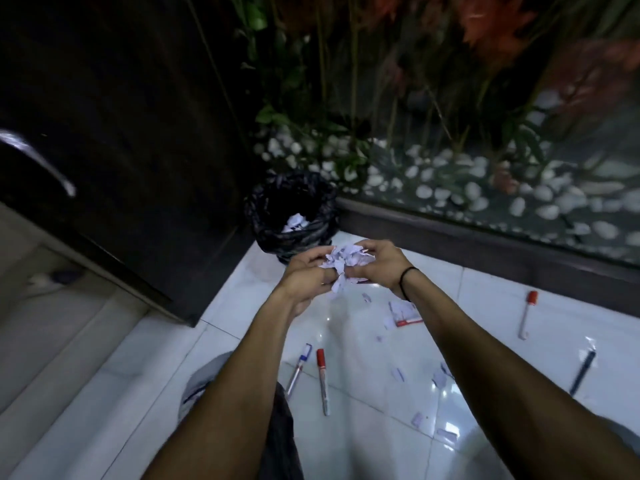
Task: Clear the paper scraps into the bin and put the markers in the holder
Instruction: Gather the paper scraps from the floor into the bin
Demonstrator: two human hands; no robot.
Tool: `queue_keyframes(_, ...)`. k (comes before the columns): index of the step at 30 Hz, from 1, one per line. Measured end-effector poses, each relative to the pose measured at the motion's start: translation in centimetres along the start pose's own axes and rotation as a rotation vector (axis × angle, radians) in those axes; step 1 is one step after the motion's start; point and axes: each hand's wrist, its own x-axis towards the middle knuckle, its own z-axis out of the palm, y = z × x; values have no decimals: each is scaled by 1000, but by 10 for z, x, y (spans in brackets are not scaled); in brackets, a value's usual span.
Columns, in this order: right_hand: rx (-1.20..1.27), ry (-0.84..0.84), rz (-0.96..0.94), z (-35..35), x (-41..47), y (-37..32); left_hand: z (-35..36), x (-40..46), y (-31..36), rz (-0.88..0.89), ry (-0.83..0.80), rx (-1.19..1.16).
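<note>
Both hands raised above the white tiled floor (398, 393), just near of the bin (291, 216). Left hand (304, 275) and right hand (377, 263) cup one bunch of paper scraps (346, 261) between curled fingers. Bin is black-lined, some paper already inside. Loose scraps (438, 377) scattered on floor. Red marker (322, 379) and blue marker (298, 370) lie near-left; another red marker (527, 315) and a dark pen (583, 372) lie right.

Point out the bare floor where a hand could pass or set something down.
Bare tile lies between the dark cabinet and the blue-capped marker. Crowded: loose scraps and a small card litter the tiles between the red-capped marker and dark pen.
</note>
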Motion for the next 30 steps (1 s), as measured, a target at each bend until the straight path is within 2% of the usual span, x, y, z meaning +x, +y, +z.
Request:
queue_keyframes(4,37,-74,-45,27,50,-55,-37,24,51,50,21,-57)
queue_keyframes(7,90,-71,-45,47,86,-79,-61,56,78,25,84,-79)
queue_keyframes(11,224,-58,115,76,131,-84,-83,91,91,-80,111,12)
queue_keyframes(15,320,-4,199,93,169,-90,-99,121,95,-133,178,-59)
queue_keyframes(20,270,-9,245,97,167,-90,-103,122,104,-195,199,-99)
queue_keyframes(23,276,3,218,97,156,-90,-103,122,105,-170,233,-94)
queue_keyframes(26,269,64,161,95,153,-84,-93,118,97,-115,234,-55)
queue_keyframes(30,157,258,41,84,135,-62,-66,97,76,-46,191,-10)
